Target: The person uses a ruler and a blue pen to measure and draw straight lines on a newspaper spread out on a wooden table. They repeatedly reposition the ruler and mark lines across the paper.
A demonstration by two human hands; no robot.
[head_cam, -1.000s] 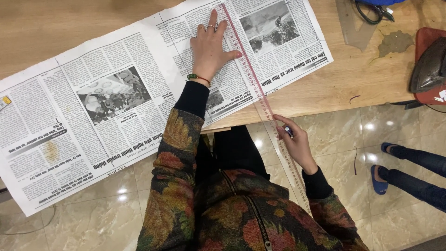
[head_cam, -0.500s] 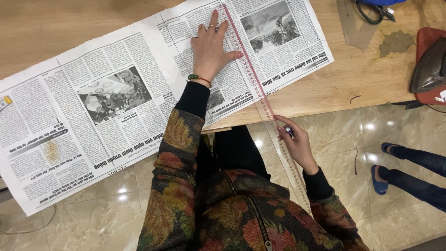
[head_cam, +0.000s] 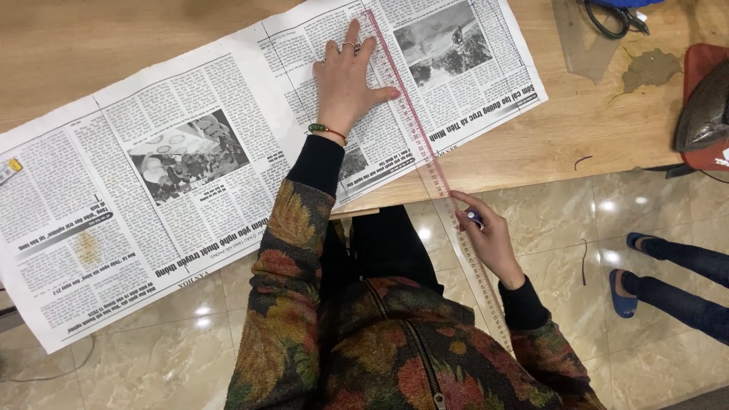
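Newsprint covers our wooden table (head_cam: pixel 577 137): the newspaper (head_cam: pixel 190 175) lies spread flat, its left part overhanging the edge. Our left hand (head_cam: pixel 348 83) presses open-palmed on the sheet, thumb touching the long clear ruler (head_cam: pixel 425 156). Our right hand (head_cam: pixel 490 239), fingers closed around a pen (head_cam: pixel 473 219), rests on the ruler beyond the table edge.

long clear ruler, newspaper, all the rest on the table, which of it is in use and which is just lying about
In use:
left hand pressing flat on the spread printed newspaper sheet
long clear plastic ruler with red markings
right hand gripping a blue-tipped pen at the ruler

Lying about:
clear plastic set square
dark-handled scissors
dark iron on a red pad
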